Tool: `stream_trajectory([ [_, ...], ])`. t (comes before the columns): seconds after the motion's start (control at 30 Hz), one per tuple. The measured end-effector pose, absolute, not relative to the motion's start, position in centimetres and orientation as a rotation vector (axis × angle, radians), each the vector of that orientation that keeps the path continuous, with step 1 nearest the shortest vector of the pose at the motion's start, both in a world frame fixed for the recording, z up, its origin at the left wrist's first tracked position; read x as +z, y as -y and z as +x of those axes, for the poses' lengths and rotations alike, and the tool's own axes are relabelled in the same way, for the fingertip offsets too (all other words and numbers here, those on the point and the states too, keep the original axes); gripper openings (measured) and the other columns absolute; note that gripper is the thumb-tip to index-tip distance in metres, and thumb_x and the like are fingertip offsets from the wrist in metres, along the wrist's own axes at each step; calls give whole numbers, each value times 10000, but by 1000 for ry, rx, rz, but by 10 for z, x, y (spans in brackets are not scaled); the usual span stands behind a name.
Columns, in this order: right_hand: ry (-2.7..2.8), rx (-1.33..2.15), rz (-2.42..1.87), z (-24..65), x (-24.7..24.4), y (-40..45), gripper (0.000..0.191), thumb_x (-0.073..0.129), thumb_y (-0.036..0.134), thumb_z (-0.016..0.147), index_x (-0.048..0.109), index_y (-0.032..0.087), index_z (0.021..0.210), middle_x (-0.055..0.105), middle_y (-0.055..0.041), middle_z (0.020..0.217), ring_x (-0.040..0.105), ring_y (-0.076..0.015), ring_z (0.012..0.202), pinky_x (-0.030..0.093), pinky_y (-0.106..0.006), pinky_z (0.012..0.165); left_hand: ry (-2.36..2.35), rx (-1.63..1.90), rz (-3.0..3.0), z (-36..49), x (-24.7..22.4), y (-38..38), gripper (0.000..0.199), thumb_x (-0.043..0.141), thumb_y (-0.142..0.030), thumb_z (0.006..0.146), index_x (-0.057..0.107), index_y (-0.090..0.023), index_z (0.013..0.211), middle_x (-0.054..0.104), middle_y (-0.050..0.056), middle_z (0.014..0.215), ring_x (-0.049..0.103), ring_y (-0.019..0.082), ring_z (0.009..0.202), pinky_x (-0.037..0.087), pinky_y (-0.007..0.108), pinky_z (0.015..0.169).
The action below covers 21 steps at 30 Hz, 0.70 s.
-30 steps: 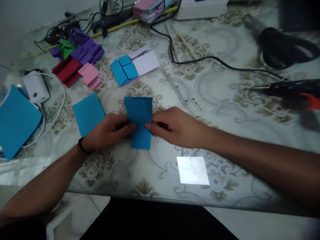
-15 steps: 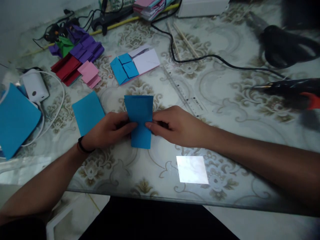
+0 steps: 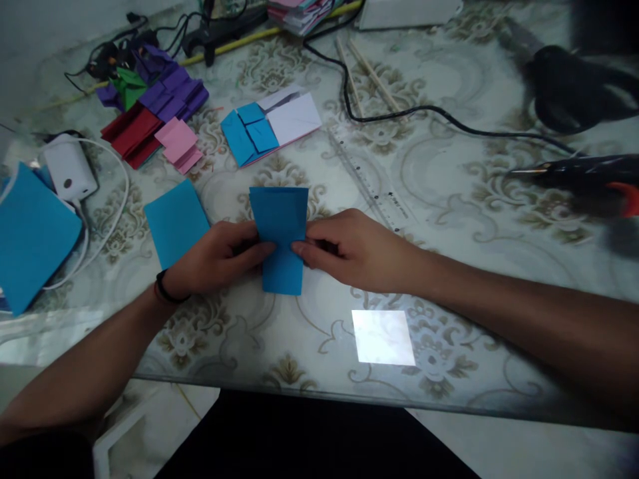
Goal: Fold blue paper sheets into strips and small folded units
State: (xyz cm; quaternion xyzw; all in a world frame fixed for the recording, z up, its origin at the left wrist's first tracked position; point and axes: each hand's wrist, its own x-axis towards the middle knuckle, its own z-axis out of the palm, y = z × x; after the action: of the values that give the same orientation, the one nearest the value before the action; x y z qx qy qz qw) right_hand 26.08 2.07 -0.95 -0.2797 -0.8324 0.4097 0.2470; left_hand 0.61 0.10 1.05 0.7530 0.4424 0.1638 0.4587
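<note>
A folded blue paper (image 3: 280,213) is held upright between my two hands, above the patterned table. My left hand (image 3: 224,256) pinches its left edge, thumb on the near face and fingers behind. On the right edge, my right hand (image 3: 344,249) grips it the same way. A flat blue sheet (image 3: 176,219) lies just beyond my left wrist, partly covered by it. Farther back rests a blue and white folded paper piece (image 3: 257,133). Red (image 3: 130,135), pink (image 3: 178,144) and purple (image 3: 174,92) folded papers are grouped at the back left.
More blue paper (image 3: 37,233) and a white device (image 3: 70,167) with a cable are at the left. A clear ruler (image 3: 367,183), two thin sticks (image 3: 372,73) and a black cable (image 3: 424,110) lie behind my right hand. Black-handled scissors (image 3: 564,86) and a soldering-iron-like tool (image 3: 584,170) are at the right.
</note>
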Motion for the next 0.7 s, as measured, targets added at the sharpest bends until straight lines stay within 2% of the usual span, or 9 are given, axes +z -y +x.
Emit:
stream_trajectory([
  [0.2,2282,1115,-778,260,-9,-21,383,531,330,1020,499,184,667,489,41,564,437,-78,539,300,-255,568,-1088,389,1877,8,12,-2,344,580,-447,1036,669,-162,864,655,-3,679,533,110,563,409,225,512],
  [0.37,2294,1104,-787,260,-9,-21,386,529,326,1018,488,187,660,475,40,561,431,-80,534,295,-261,563,-1077,422,1887,8,11,-2,344,595,-434,1031,632,-175,806,612,-13,628,496,106,536,370,231,480],
  [0.7,2274,1156,-814,262,-11,-19,422,551,338,1025,426,201,646,447,31,559,395,-90,531,261,-305,570,-1123,424,1858,7,10,-1,318,614,-456,1018,690,-184,872,652,6,710,549,132,615,420,252,543],
])
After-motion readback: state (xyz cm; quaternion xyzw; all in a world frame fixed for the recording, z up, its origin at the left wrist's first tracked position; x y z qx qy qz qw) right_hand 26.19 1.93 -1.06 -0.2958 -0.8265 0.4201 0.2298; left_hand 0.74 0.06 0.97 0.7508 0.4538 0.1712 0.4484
